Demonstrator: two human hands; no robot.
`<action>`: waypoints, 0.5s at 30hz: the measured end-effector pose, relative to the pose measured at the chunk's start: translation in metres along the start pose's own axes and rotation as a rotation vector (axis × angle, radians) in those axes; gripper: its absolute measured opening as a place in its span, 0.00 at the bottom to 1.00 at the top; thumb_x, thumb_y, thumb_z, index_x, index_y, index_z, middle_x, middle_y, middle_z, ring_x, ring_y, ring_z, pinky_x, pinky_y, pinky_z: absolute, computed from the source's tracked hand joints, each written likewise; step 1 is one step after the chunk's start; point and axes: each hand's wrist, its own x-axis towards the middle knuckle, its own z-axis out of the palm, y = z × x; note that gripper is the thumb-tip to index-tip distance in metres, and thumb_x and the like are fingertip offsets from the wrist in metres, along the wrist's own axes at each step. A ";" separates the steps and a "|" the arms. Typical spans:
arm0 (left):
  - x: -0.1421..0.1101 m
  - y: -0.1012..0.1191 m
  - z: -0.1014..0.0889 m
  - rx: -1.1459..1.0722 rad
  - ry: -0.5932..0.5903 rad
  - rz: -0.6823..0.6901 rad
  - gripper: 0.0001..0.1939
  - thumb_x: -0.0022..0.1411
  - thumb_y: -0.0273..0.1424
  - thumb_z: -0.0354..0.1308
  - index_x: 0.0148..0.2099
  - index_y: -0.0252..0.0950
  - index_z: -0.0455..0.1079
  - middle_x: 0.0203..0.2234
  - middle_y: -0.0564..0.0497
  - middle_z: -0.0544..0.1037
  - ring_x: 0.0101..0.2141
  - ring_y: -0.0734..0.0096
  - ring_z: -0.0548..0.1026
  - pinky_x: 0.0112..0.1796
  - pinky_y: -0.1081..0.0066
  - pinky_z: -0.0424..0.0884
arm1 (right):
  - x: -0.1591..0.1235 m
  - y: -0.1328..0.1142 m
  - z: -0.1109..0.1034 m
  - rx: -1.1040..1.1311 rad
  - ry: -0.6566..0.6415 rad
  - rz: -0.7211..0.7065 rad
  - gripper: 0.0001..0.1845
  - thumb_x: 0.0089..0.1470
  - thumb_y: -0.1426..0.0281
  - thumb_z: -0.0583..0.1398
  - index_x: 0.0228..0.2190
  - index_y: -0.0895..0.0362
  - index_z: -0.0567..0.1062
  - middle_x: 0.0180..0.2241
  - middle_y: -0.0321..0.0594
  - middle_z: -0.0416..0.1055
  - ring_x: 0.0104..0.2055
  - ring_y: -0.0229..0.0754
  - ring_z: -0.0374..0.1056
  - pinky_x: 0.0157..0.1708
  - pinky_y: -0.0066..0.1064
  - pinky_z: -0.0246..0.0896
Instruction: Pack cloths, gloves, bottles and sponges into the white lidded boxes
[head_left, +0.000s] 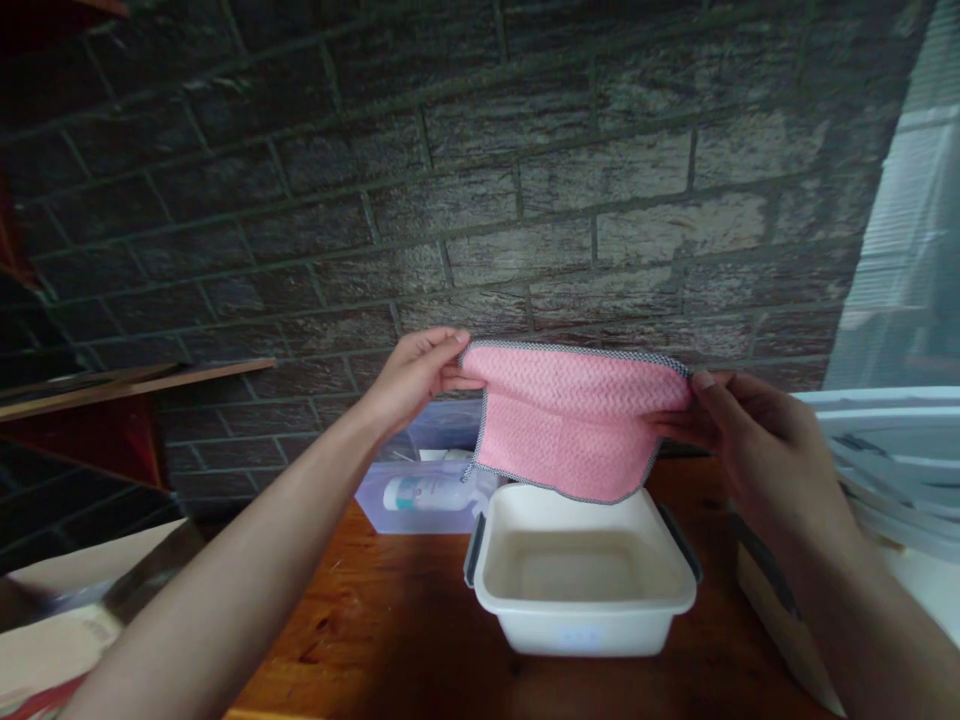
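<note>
A pink cloth with a grey stitched edge hangs folded in the air between both my hands. My left hand pinches its upper left corner. My right hand pinches its upper right corner. The cloth hangs just above a white plastic tub with dark side handles, which stands on a wooden table. Some liquid seems to lie in the tub's bottom.
A clear plastic box holding a bottle sits behind the tub against a dark brick wall. A white appliance or lid is at the right. A wooden shelf juts out at the left.
</note>
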 end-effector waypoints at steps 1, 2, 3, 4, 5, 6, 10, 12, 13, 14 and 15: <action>-0.002 -0.001 0.001 -0.031 0.023 -0.002 0.17 0.63 0.45 0.64 0.37 0.35 0.73 0.28 0.49 0.82 0.30 0.66 0.83 0.37 0.66 0.80 | -0.004 0.002 0.001 0.030 0.000 -0.020 0.10 0.57 0.60 0.66 0.29 0.52 0.79 0.28 0.37 0.73 0.27 0.42 0.71 0.25 0.33 0.72; -0.004 -0.003 0.003 -0.041 0.051 -0.001 0.17 0.63 0.46 0.63 0.37 0.35 0.74 0.27 0.49 0.81 0.29 0.67 0.81 0.35 0.67 0.79 | -0.009 0.005 0.002 0.053 0.003 -0.034 0.10 0.59 0.60 0.65 0.29 0.52 0.80 0.29 0.37 0.74 0.29 0.42 0.72 0.28 0.33 0.72; -0.005 -0.005 0.005 -0.031 0.080 0.002 0.17 0.63 0.46 0.63 0.36 0.36 0.75 0.26 0.50 0.80 0.28 0.69 0.80 0.33 0.70 0.77 | -0.014 0.007 0.004 0.065 0.006 -0.046 0.11 0.61 0.60 0.64 0.29 0.52 0.80 0.29 0.38 0.74 0.31 0.42 0.72 0.31 0.34 0.72; -0.007 -0.009 0.007 -0.008 0.102 0.005 0.16 0.61 0.45 0.65 0.35 0.36 0.75 0.25 0.50 0.80 0.26 0.70 0.78 0.30 0.72 0.74 | -0.019 0.010 0.006 0.059 0.008 -0.057 0.12 0.62 0.60 0.63 0.29 0.52 0.80 0.30 0.39 0.75 0.33 0.43 0.72 0.33 0.34 0.71; -0.010 -0.013 0.009 0.023 0.116 0.008 0.14 0.58 0.43 0.68 0.35 0.37 0.76 0.25 0.51 0.79 0.26 0.72 0.76 0.29 0.73 0.71 | -0.023 0.012 0.008 0.037 0.010 -0.070 0.12 0.62 0.60 0.63 0.30 0.52 0.81 0.30 0.39 0.76 0.34 0.43 0.72 0.35 0.34 0.70; -0.013 -0.017 0.011 0.056 0.120 0.007 0.12 0.54 0.40 0.71 0.35 0.38 0.76 0.26 0.52 0.78 0.25 0.72 0.74 0.28 0.74 0.69 | -0.026 0.015 0.010 0.004 0.014 -0.086 0.11 0.61 0.61 0.64 0.30 0.52 0.80 0.30 0.40 0.76 0.34 0.43 0.72 0.37 0.34 0.68; -0.037 -0.036 0.012 0.211 -0.039 -0.032 0.15 0.49 0.32 0.74 0.40 0.42 0.78 0.35 0.52 0.77 0.36 0.68 0.75 0.34 0.72 0.69 | -0.027 0.022 0.020 -0.004 0.050 -0.120 0.07 0.54 0.65 0.70 0.34 0.52 0.79 0.30 0.37 0.76 0.32 0.40 0.69 0.34 0.31 0.63; -0.052 -0.045 0.009 0.278 -0.278 -0.149 0.18 0.53 0.33 0.72 0.47 0.44 0.77 0.42 0.50 0.77 0.38 0.67 0.76 0.37 0.69 0.70 | -0.021 0.024 0.027 0.057 0.043 -0.118 0.09 0.52 0.67 0.71 0.35 0.53 0.79 0.29 0.35 0.75 0.31 0.38 0.67 0.32 0.29 0.61; -0.058 -0.049 0.008 0.307 -0.405 -0.235 0.23 0.53 0.34 0.72 0.52 0.45 0.75 0.46 0.50 0.77 0.36 0.68 0.75 0.36 0.68 0.70 | -0.018 0.024 0.032 0.082 0.032 -0.116 0.08 0.52 0.67 0.71 0.34 0.53 0.79 0.29 0.35 0.74 0.31 0.38 0.67 0.32 0.28 0.60; -0.062 -0.053 0.009 0.337 -0.484 -0.294 0.27 0.52 0.35 0.73 0.55 0.46 0.74 0.49 0.49 0.76 0.34 0.68 0.75 0.35 0.67 0.70 | -0.015 0.024 0.037 0.103 0.014 -0.113 0.08 0.52 0.67 0.71 0.33 0.53 0.78 0.29 0.35 0.74 0.31 0.37 0.67 0.32 0.28 0.60; -0.064 -0.057 0.011 0.362 -0.510 -0.313 0.29 0.52 0.36 0.73 0.56 0.46 0.73 0.50 0.47 0.75 0.35 0.67 0.75 0.37 0.65 0.71 | -0.013 0.023 0.043 0.127 -0.012 -0.106 0.07 0.52 0.67 0.71 0.32 0.53 0.78 0.29 0.34 0.73 0.30 0.37 0.66 0.32 0.28 0.60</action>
